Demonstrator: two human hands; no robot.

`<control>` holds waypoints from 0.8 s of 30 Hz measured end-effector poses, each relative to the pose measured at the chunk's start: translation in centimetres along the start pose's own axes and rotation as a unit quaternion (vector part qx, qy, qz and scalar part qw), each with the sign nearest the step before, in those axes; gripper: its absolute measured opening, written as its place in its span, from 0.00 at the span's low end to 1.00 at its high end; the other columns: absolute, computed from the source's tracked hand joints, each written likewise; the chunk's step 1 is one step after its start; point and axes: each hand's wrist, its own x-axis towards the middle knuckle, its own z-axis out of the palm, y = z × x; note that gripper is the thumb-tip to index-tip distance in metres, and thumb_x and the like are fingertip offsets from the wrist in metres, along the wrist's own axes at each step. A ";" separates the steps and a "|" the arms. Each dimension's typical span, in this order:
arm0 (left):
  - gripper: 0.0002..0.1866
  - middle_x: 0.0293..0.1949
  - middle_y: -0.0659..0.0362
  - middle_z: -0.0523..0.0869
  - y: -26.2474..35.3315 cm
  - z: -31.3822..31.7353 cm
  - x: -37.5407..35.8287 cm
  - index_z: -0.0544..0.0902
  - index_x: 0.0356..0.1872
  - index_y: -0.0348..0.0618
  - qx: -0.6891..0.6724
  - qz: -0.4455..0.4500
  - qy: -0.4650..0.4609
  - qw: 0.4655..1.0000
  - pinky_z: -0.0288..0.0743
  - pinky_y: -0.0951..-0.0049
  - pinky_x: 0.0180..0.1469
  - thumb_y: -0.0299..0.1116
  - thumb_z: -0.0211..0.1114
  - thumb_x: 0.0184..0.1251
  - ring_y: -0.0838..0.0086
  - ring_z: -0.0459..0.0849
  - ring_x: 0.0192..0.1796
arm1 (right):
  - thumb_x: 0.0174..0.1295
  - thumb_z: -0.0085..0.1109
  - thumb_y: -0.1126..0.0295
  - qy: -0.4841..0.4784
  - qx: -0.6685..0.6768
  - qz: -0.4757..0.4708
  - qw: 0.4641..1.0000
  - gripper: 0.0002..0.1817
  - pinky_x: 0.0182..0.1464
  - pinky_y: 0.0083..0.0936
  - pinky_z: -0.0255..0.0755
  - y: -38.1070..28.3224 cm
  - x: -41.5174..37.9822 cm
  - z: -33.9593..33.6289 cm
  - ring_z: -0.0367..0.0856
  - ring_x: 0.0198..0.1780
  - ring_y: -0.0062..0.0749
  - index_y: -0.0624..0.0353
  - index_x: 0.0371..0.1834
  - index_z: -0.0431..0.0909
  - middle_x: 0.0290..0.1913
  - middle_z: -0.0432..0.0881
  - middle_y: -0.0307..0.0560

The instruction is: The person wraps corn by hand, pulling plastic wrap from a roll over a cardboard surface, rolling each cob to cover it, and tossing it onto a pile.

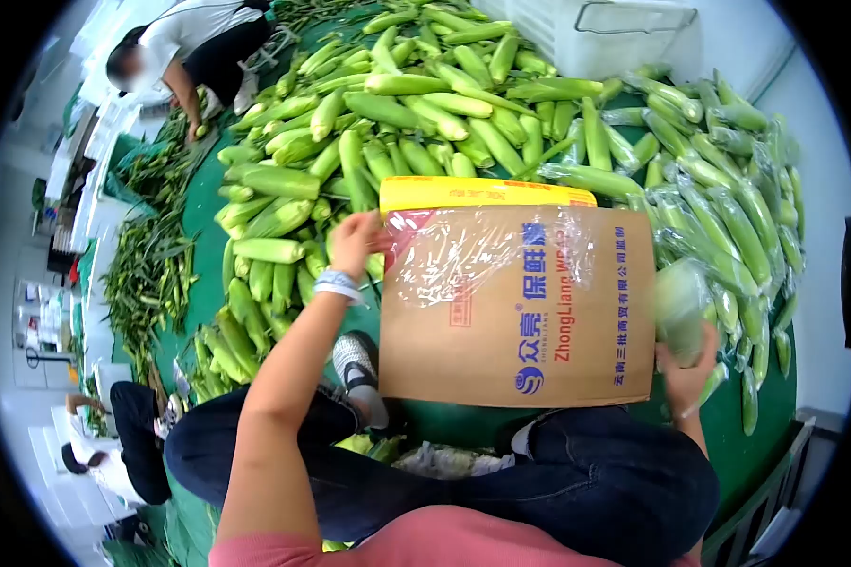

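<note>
A brown cardboard sheet (444, 350) printed with blue and red lettering lies across my lap. Clear cling film (501, 255) shines over its upper part, and a yellow printed strip (482, 192) shows along its far edge. At the upper left corner of the cardboard is my left hand (353, 243), its fingers closed; I cannot make out what they pinch. My right hand (687, 370), beside the cardboard's right edge, grips a film-wrapped ear of corn (681, 307), its far end pointing away from me.
A large heap of green unwrapped corn (388, 113) lies beyond the cardboard. Film-wrapped corn (728, 208) is piled at right. Behind stands a white crate (624, 42). One person (194, 42) bends over stripped husks (147, 255) at upper left; another person (113, 463) sits lower left.
</note>
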 end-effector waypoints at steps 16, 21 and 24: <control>0.38 0.50 0.36 0.68 -15.8 -2.1 7.9 0.57 0.55 0.32 0.433 -0.133 0.195 0.870 0.73 0.56 0.52 0.46 0.65 0.51 0.46 0.77 0.49 | 0.65 0.50 0.55 0.174 -0.170 0.103 0.964 0.28 0.50 0.21 0.67 27.7 11.0 -15.9 0.72 0.52 0.28 0.63 0.62 0.64 0.56 0.73 0.52; 0.50 0.56 0.40 0.70 -22.5 -7.5 14.5 0.54 0.63 0.30 0.078 -0.263 0.172 0.946 0.74 0.63 0.52 0.42 0.73 0.43 0.55 0.77 0.51 | 0.56 0.55 0.71 -0.103 -0.160 -0.071 0.979 0.14 0.43 0.31 0.70 0.7 7.2 -0.5 0.77 0.40 0.43 0.61 0.47 0.75 0.40 0.79 0.52; 0.24 0.52 0.40 0.71 -12.4 -10.2 8.2 0.70 0.53 0.33 -0.245 -0.303 0.040 0.920 0.78 0.66 0.47 0.32 0.65 0.57 0.57 0.75 0.51 | 0.53 0.60 0.62 -0.199 -0.127 -0.142 0.961 0.18 0.35 0.38 0.71 -2.9 6.6 3.0 0.77 0.35 0.46 0.60 0.44 0.74 0.34 0.78 0.50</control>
